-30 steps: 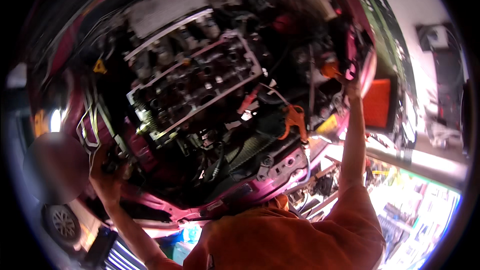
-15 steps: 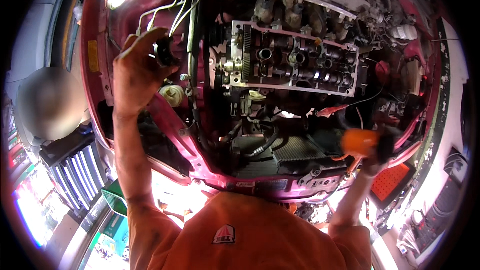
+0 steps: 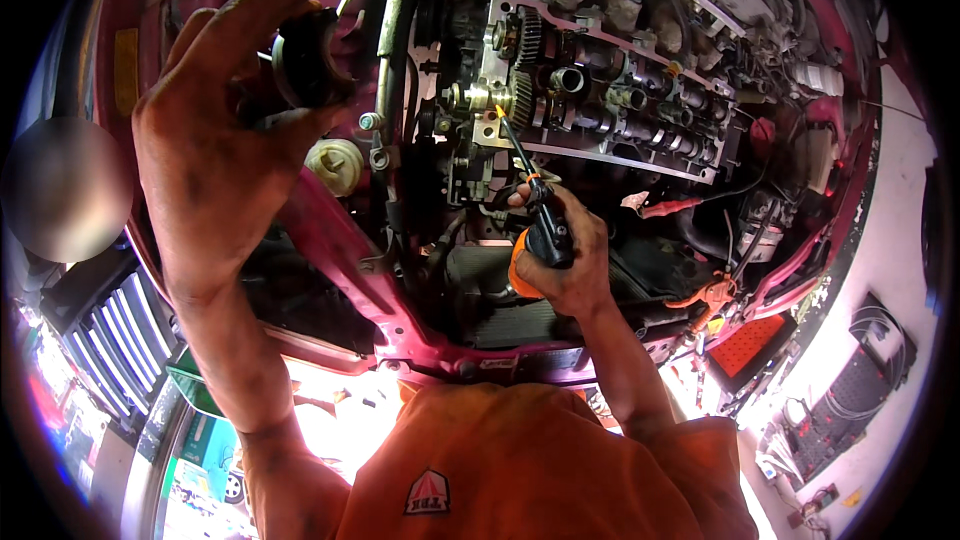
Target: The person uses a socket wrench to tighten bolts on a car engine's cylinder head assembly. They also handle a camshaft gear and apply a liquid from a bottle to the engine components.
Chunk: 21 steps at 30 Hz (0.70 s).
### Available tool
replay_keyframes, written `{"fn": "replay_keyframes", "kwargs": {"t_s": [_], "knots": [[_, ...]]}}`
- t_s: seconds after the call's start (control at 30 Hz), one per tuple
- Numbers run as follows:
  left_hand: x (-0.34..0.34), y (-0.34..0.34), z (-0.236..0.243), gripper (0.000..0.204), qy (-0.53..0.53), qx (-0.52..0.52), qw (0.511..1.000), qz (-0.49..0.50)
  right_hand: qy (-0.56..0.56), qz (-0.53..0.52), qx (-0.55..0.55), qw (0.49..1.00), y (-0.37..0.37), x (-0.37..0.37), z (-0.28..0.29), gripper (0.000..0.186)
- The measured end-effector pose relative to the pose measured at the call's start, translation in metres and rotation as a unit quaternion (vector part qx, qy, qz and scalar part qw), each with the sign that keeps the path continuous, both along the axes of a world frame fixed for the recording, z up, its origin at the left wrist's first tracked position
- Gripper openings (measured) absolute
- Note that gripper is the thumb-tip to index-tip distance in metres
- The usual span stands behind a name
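My left hand (image 3: 215, 135) is raised at the upper left, its thumb and fingers closed round a dark ring-shaped part (image 3: 305, 58); its exact kind is unclear. In my right hand (image 3: 583, 255) is an orange-and-black pump oiler (image 3: 548, 228) with a long thin spout. The spout's yellow tip points up and left, at or just above the near gear (image 3: 521, 100) at the left end of the open cylinder head (image 3: 600, 162); contact cannot be made out. Behind that gear stands a second toothed gear (image 3: 528, 38). Camshafts (image 3: 640, 130) lie exposed along the head.
The engine bay has a dark red front frame rail (image 3: 345, 250) on its near-left side. A red clip on a wire (image 3: 672, 208) sits right of the head. A radiator (image 3: 490, 290) lies close to me. A person (image 3: 68, 190) is at the far left.
My right hand has swung from the right side to the left end of the cylinder head with the oiler. My left hand appears larger and further left, still holding the ring-shaped part.
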State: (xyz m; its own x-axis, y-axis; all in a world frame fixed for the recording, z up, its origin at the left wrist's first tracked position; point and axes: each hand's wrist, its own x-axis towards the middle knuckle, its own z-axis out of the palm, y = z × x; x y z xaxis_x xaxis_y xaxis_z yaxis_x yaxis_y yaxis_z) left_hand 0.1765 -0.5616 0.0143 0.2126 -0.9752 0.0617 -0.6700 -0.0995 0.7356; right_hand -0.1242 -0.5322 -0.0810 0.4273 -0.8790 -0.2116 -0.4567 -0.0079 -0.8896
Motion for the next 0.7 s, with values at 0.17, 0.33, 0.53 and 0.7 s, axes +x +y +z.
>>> {"fn": "replay_keyframes", "kwargs": {"t_s": [0.17, 0.33, 0.53, 0.7], "knots": [[0.002, 0.002, 0.000, 0.069, 0.014, -0.019, 1.000, 0.004, -0.003, -0.029, 0.003, 1.000, 0.003, 0.005, -0.004, 0.059], [-0.003, 0.002, 0.000, 0.069, 0.026, -0.021, 0.999, 0.000, 0.032, -0.051, 0.029, 0.998, 0.004, 0.013, 0.003, 0.052], [-0.003, 0.002, 0.005, 0.069, 0.026, -0.017, 1.000, -0.005, 0.053, -0.059, 0.061, 0.995, 0.006, 0.012, 0.005, 0.049], [-0.001, 0.003, 0.003, 0.069, -0.014, -0.043, 0.999, -0.018, 0.025, -0.063, 0.021, 0.997, 0.006, 0.013, 0.004, 0.052]]}}
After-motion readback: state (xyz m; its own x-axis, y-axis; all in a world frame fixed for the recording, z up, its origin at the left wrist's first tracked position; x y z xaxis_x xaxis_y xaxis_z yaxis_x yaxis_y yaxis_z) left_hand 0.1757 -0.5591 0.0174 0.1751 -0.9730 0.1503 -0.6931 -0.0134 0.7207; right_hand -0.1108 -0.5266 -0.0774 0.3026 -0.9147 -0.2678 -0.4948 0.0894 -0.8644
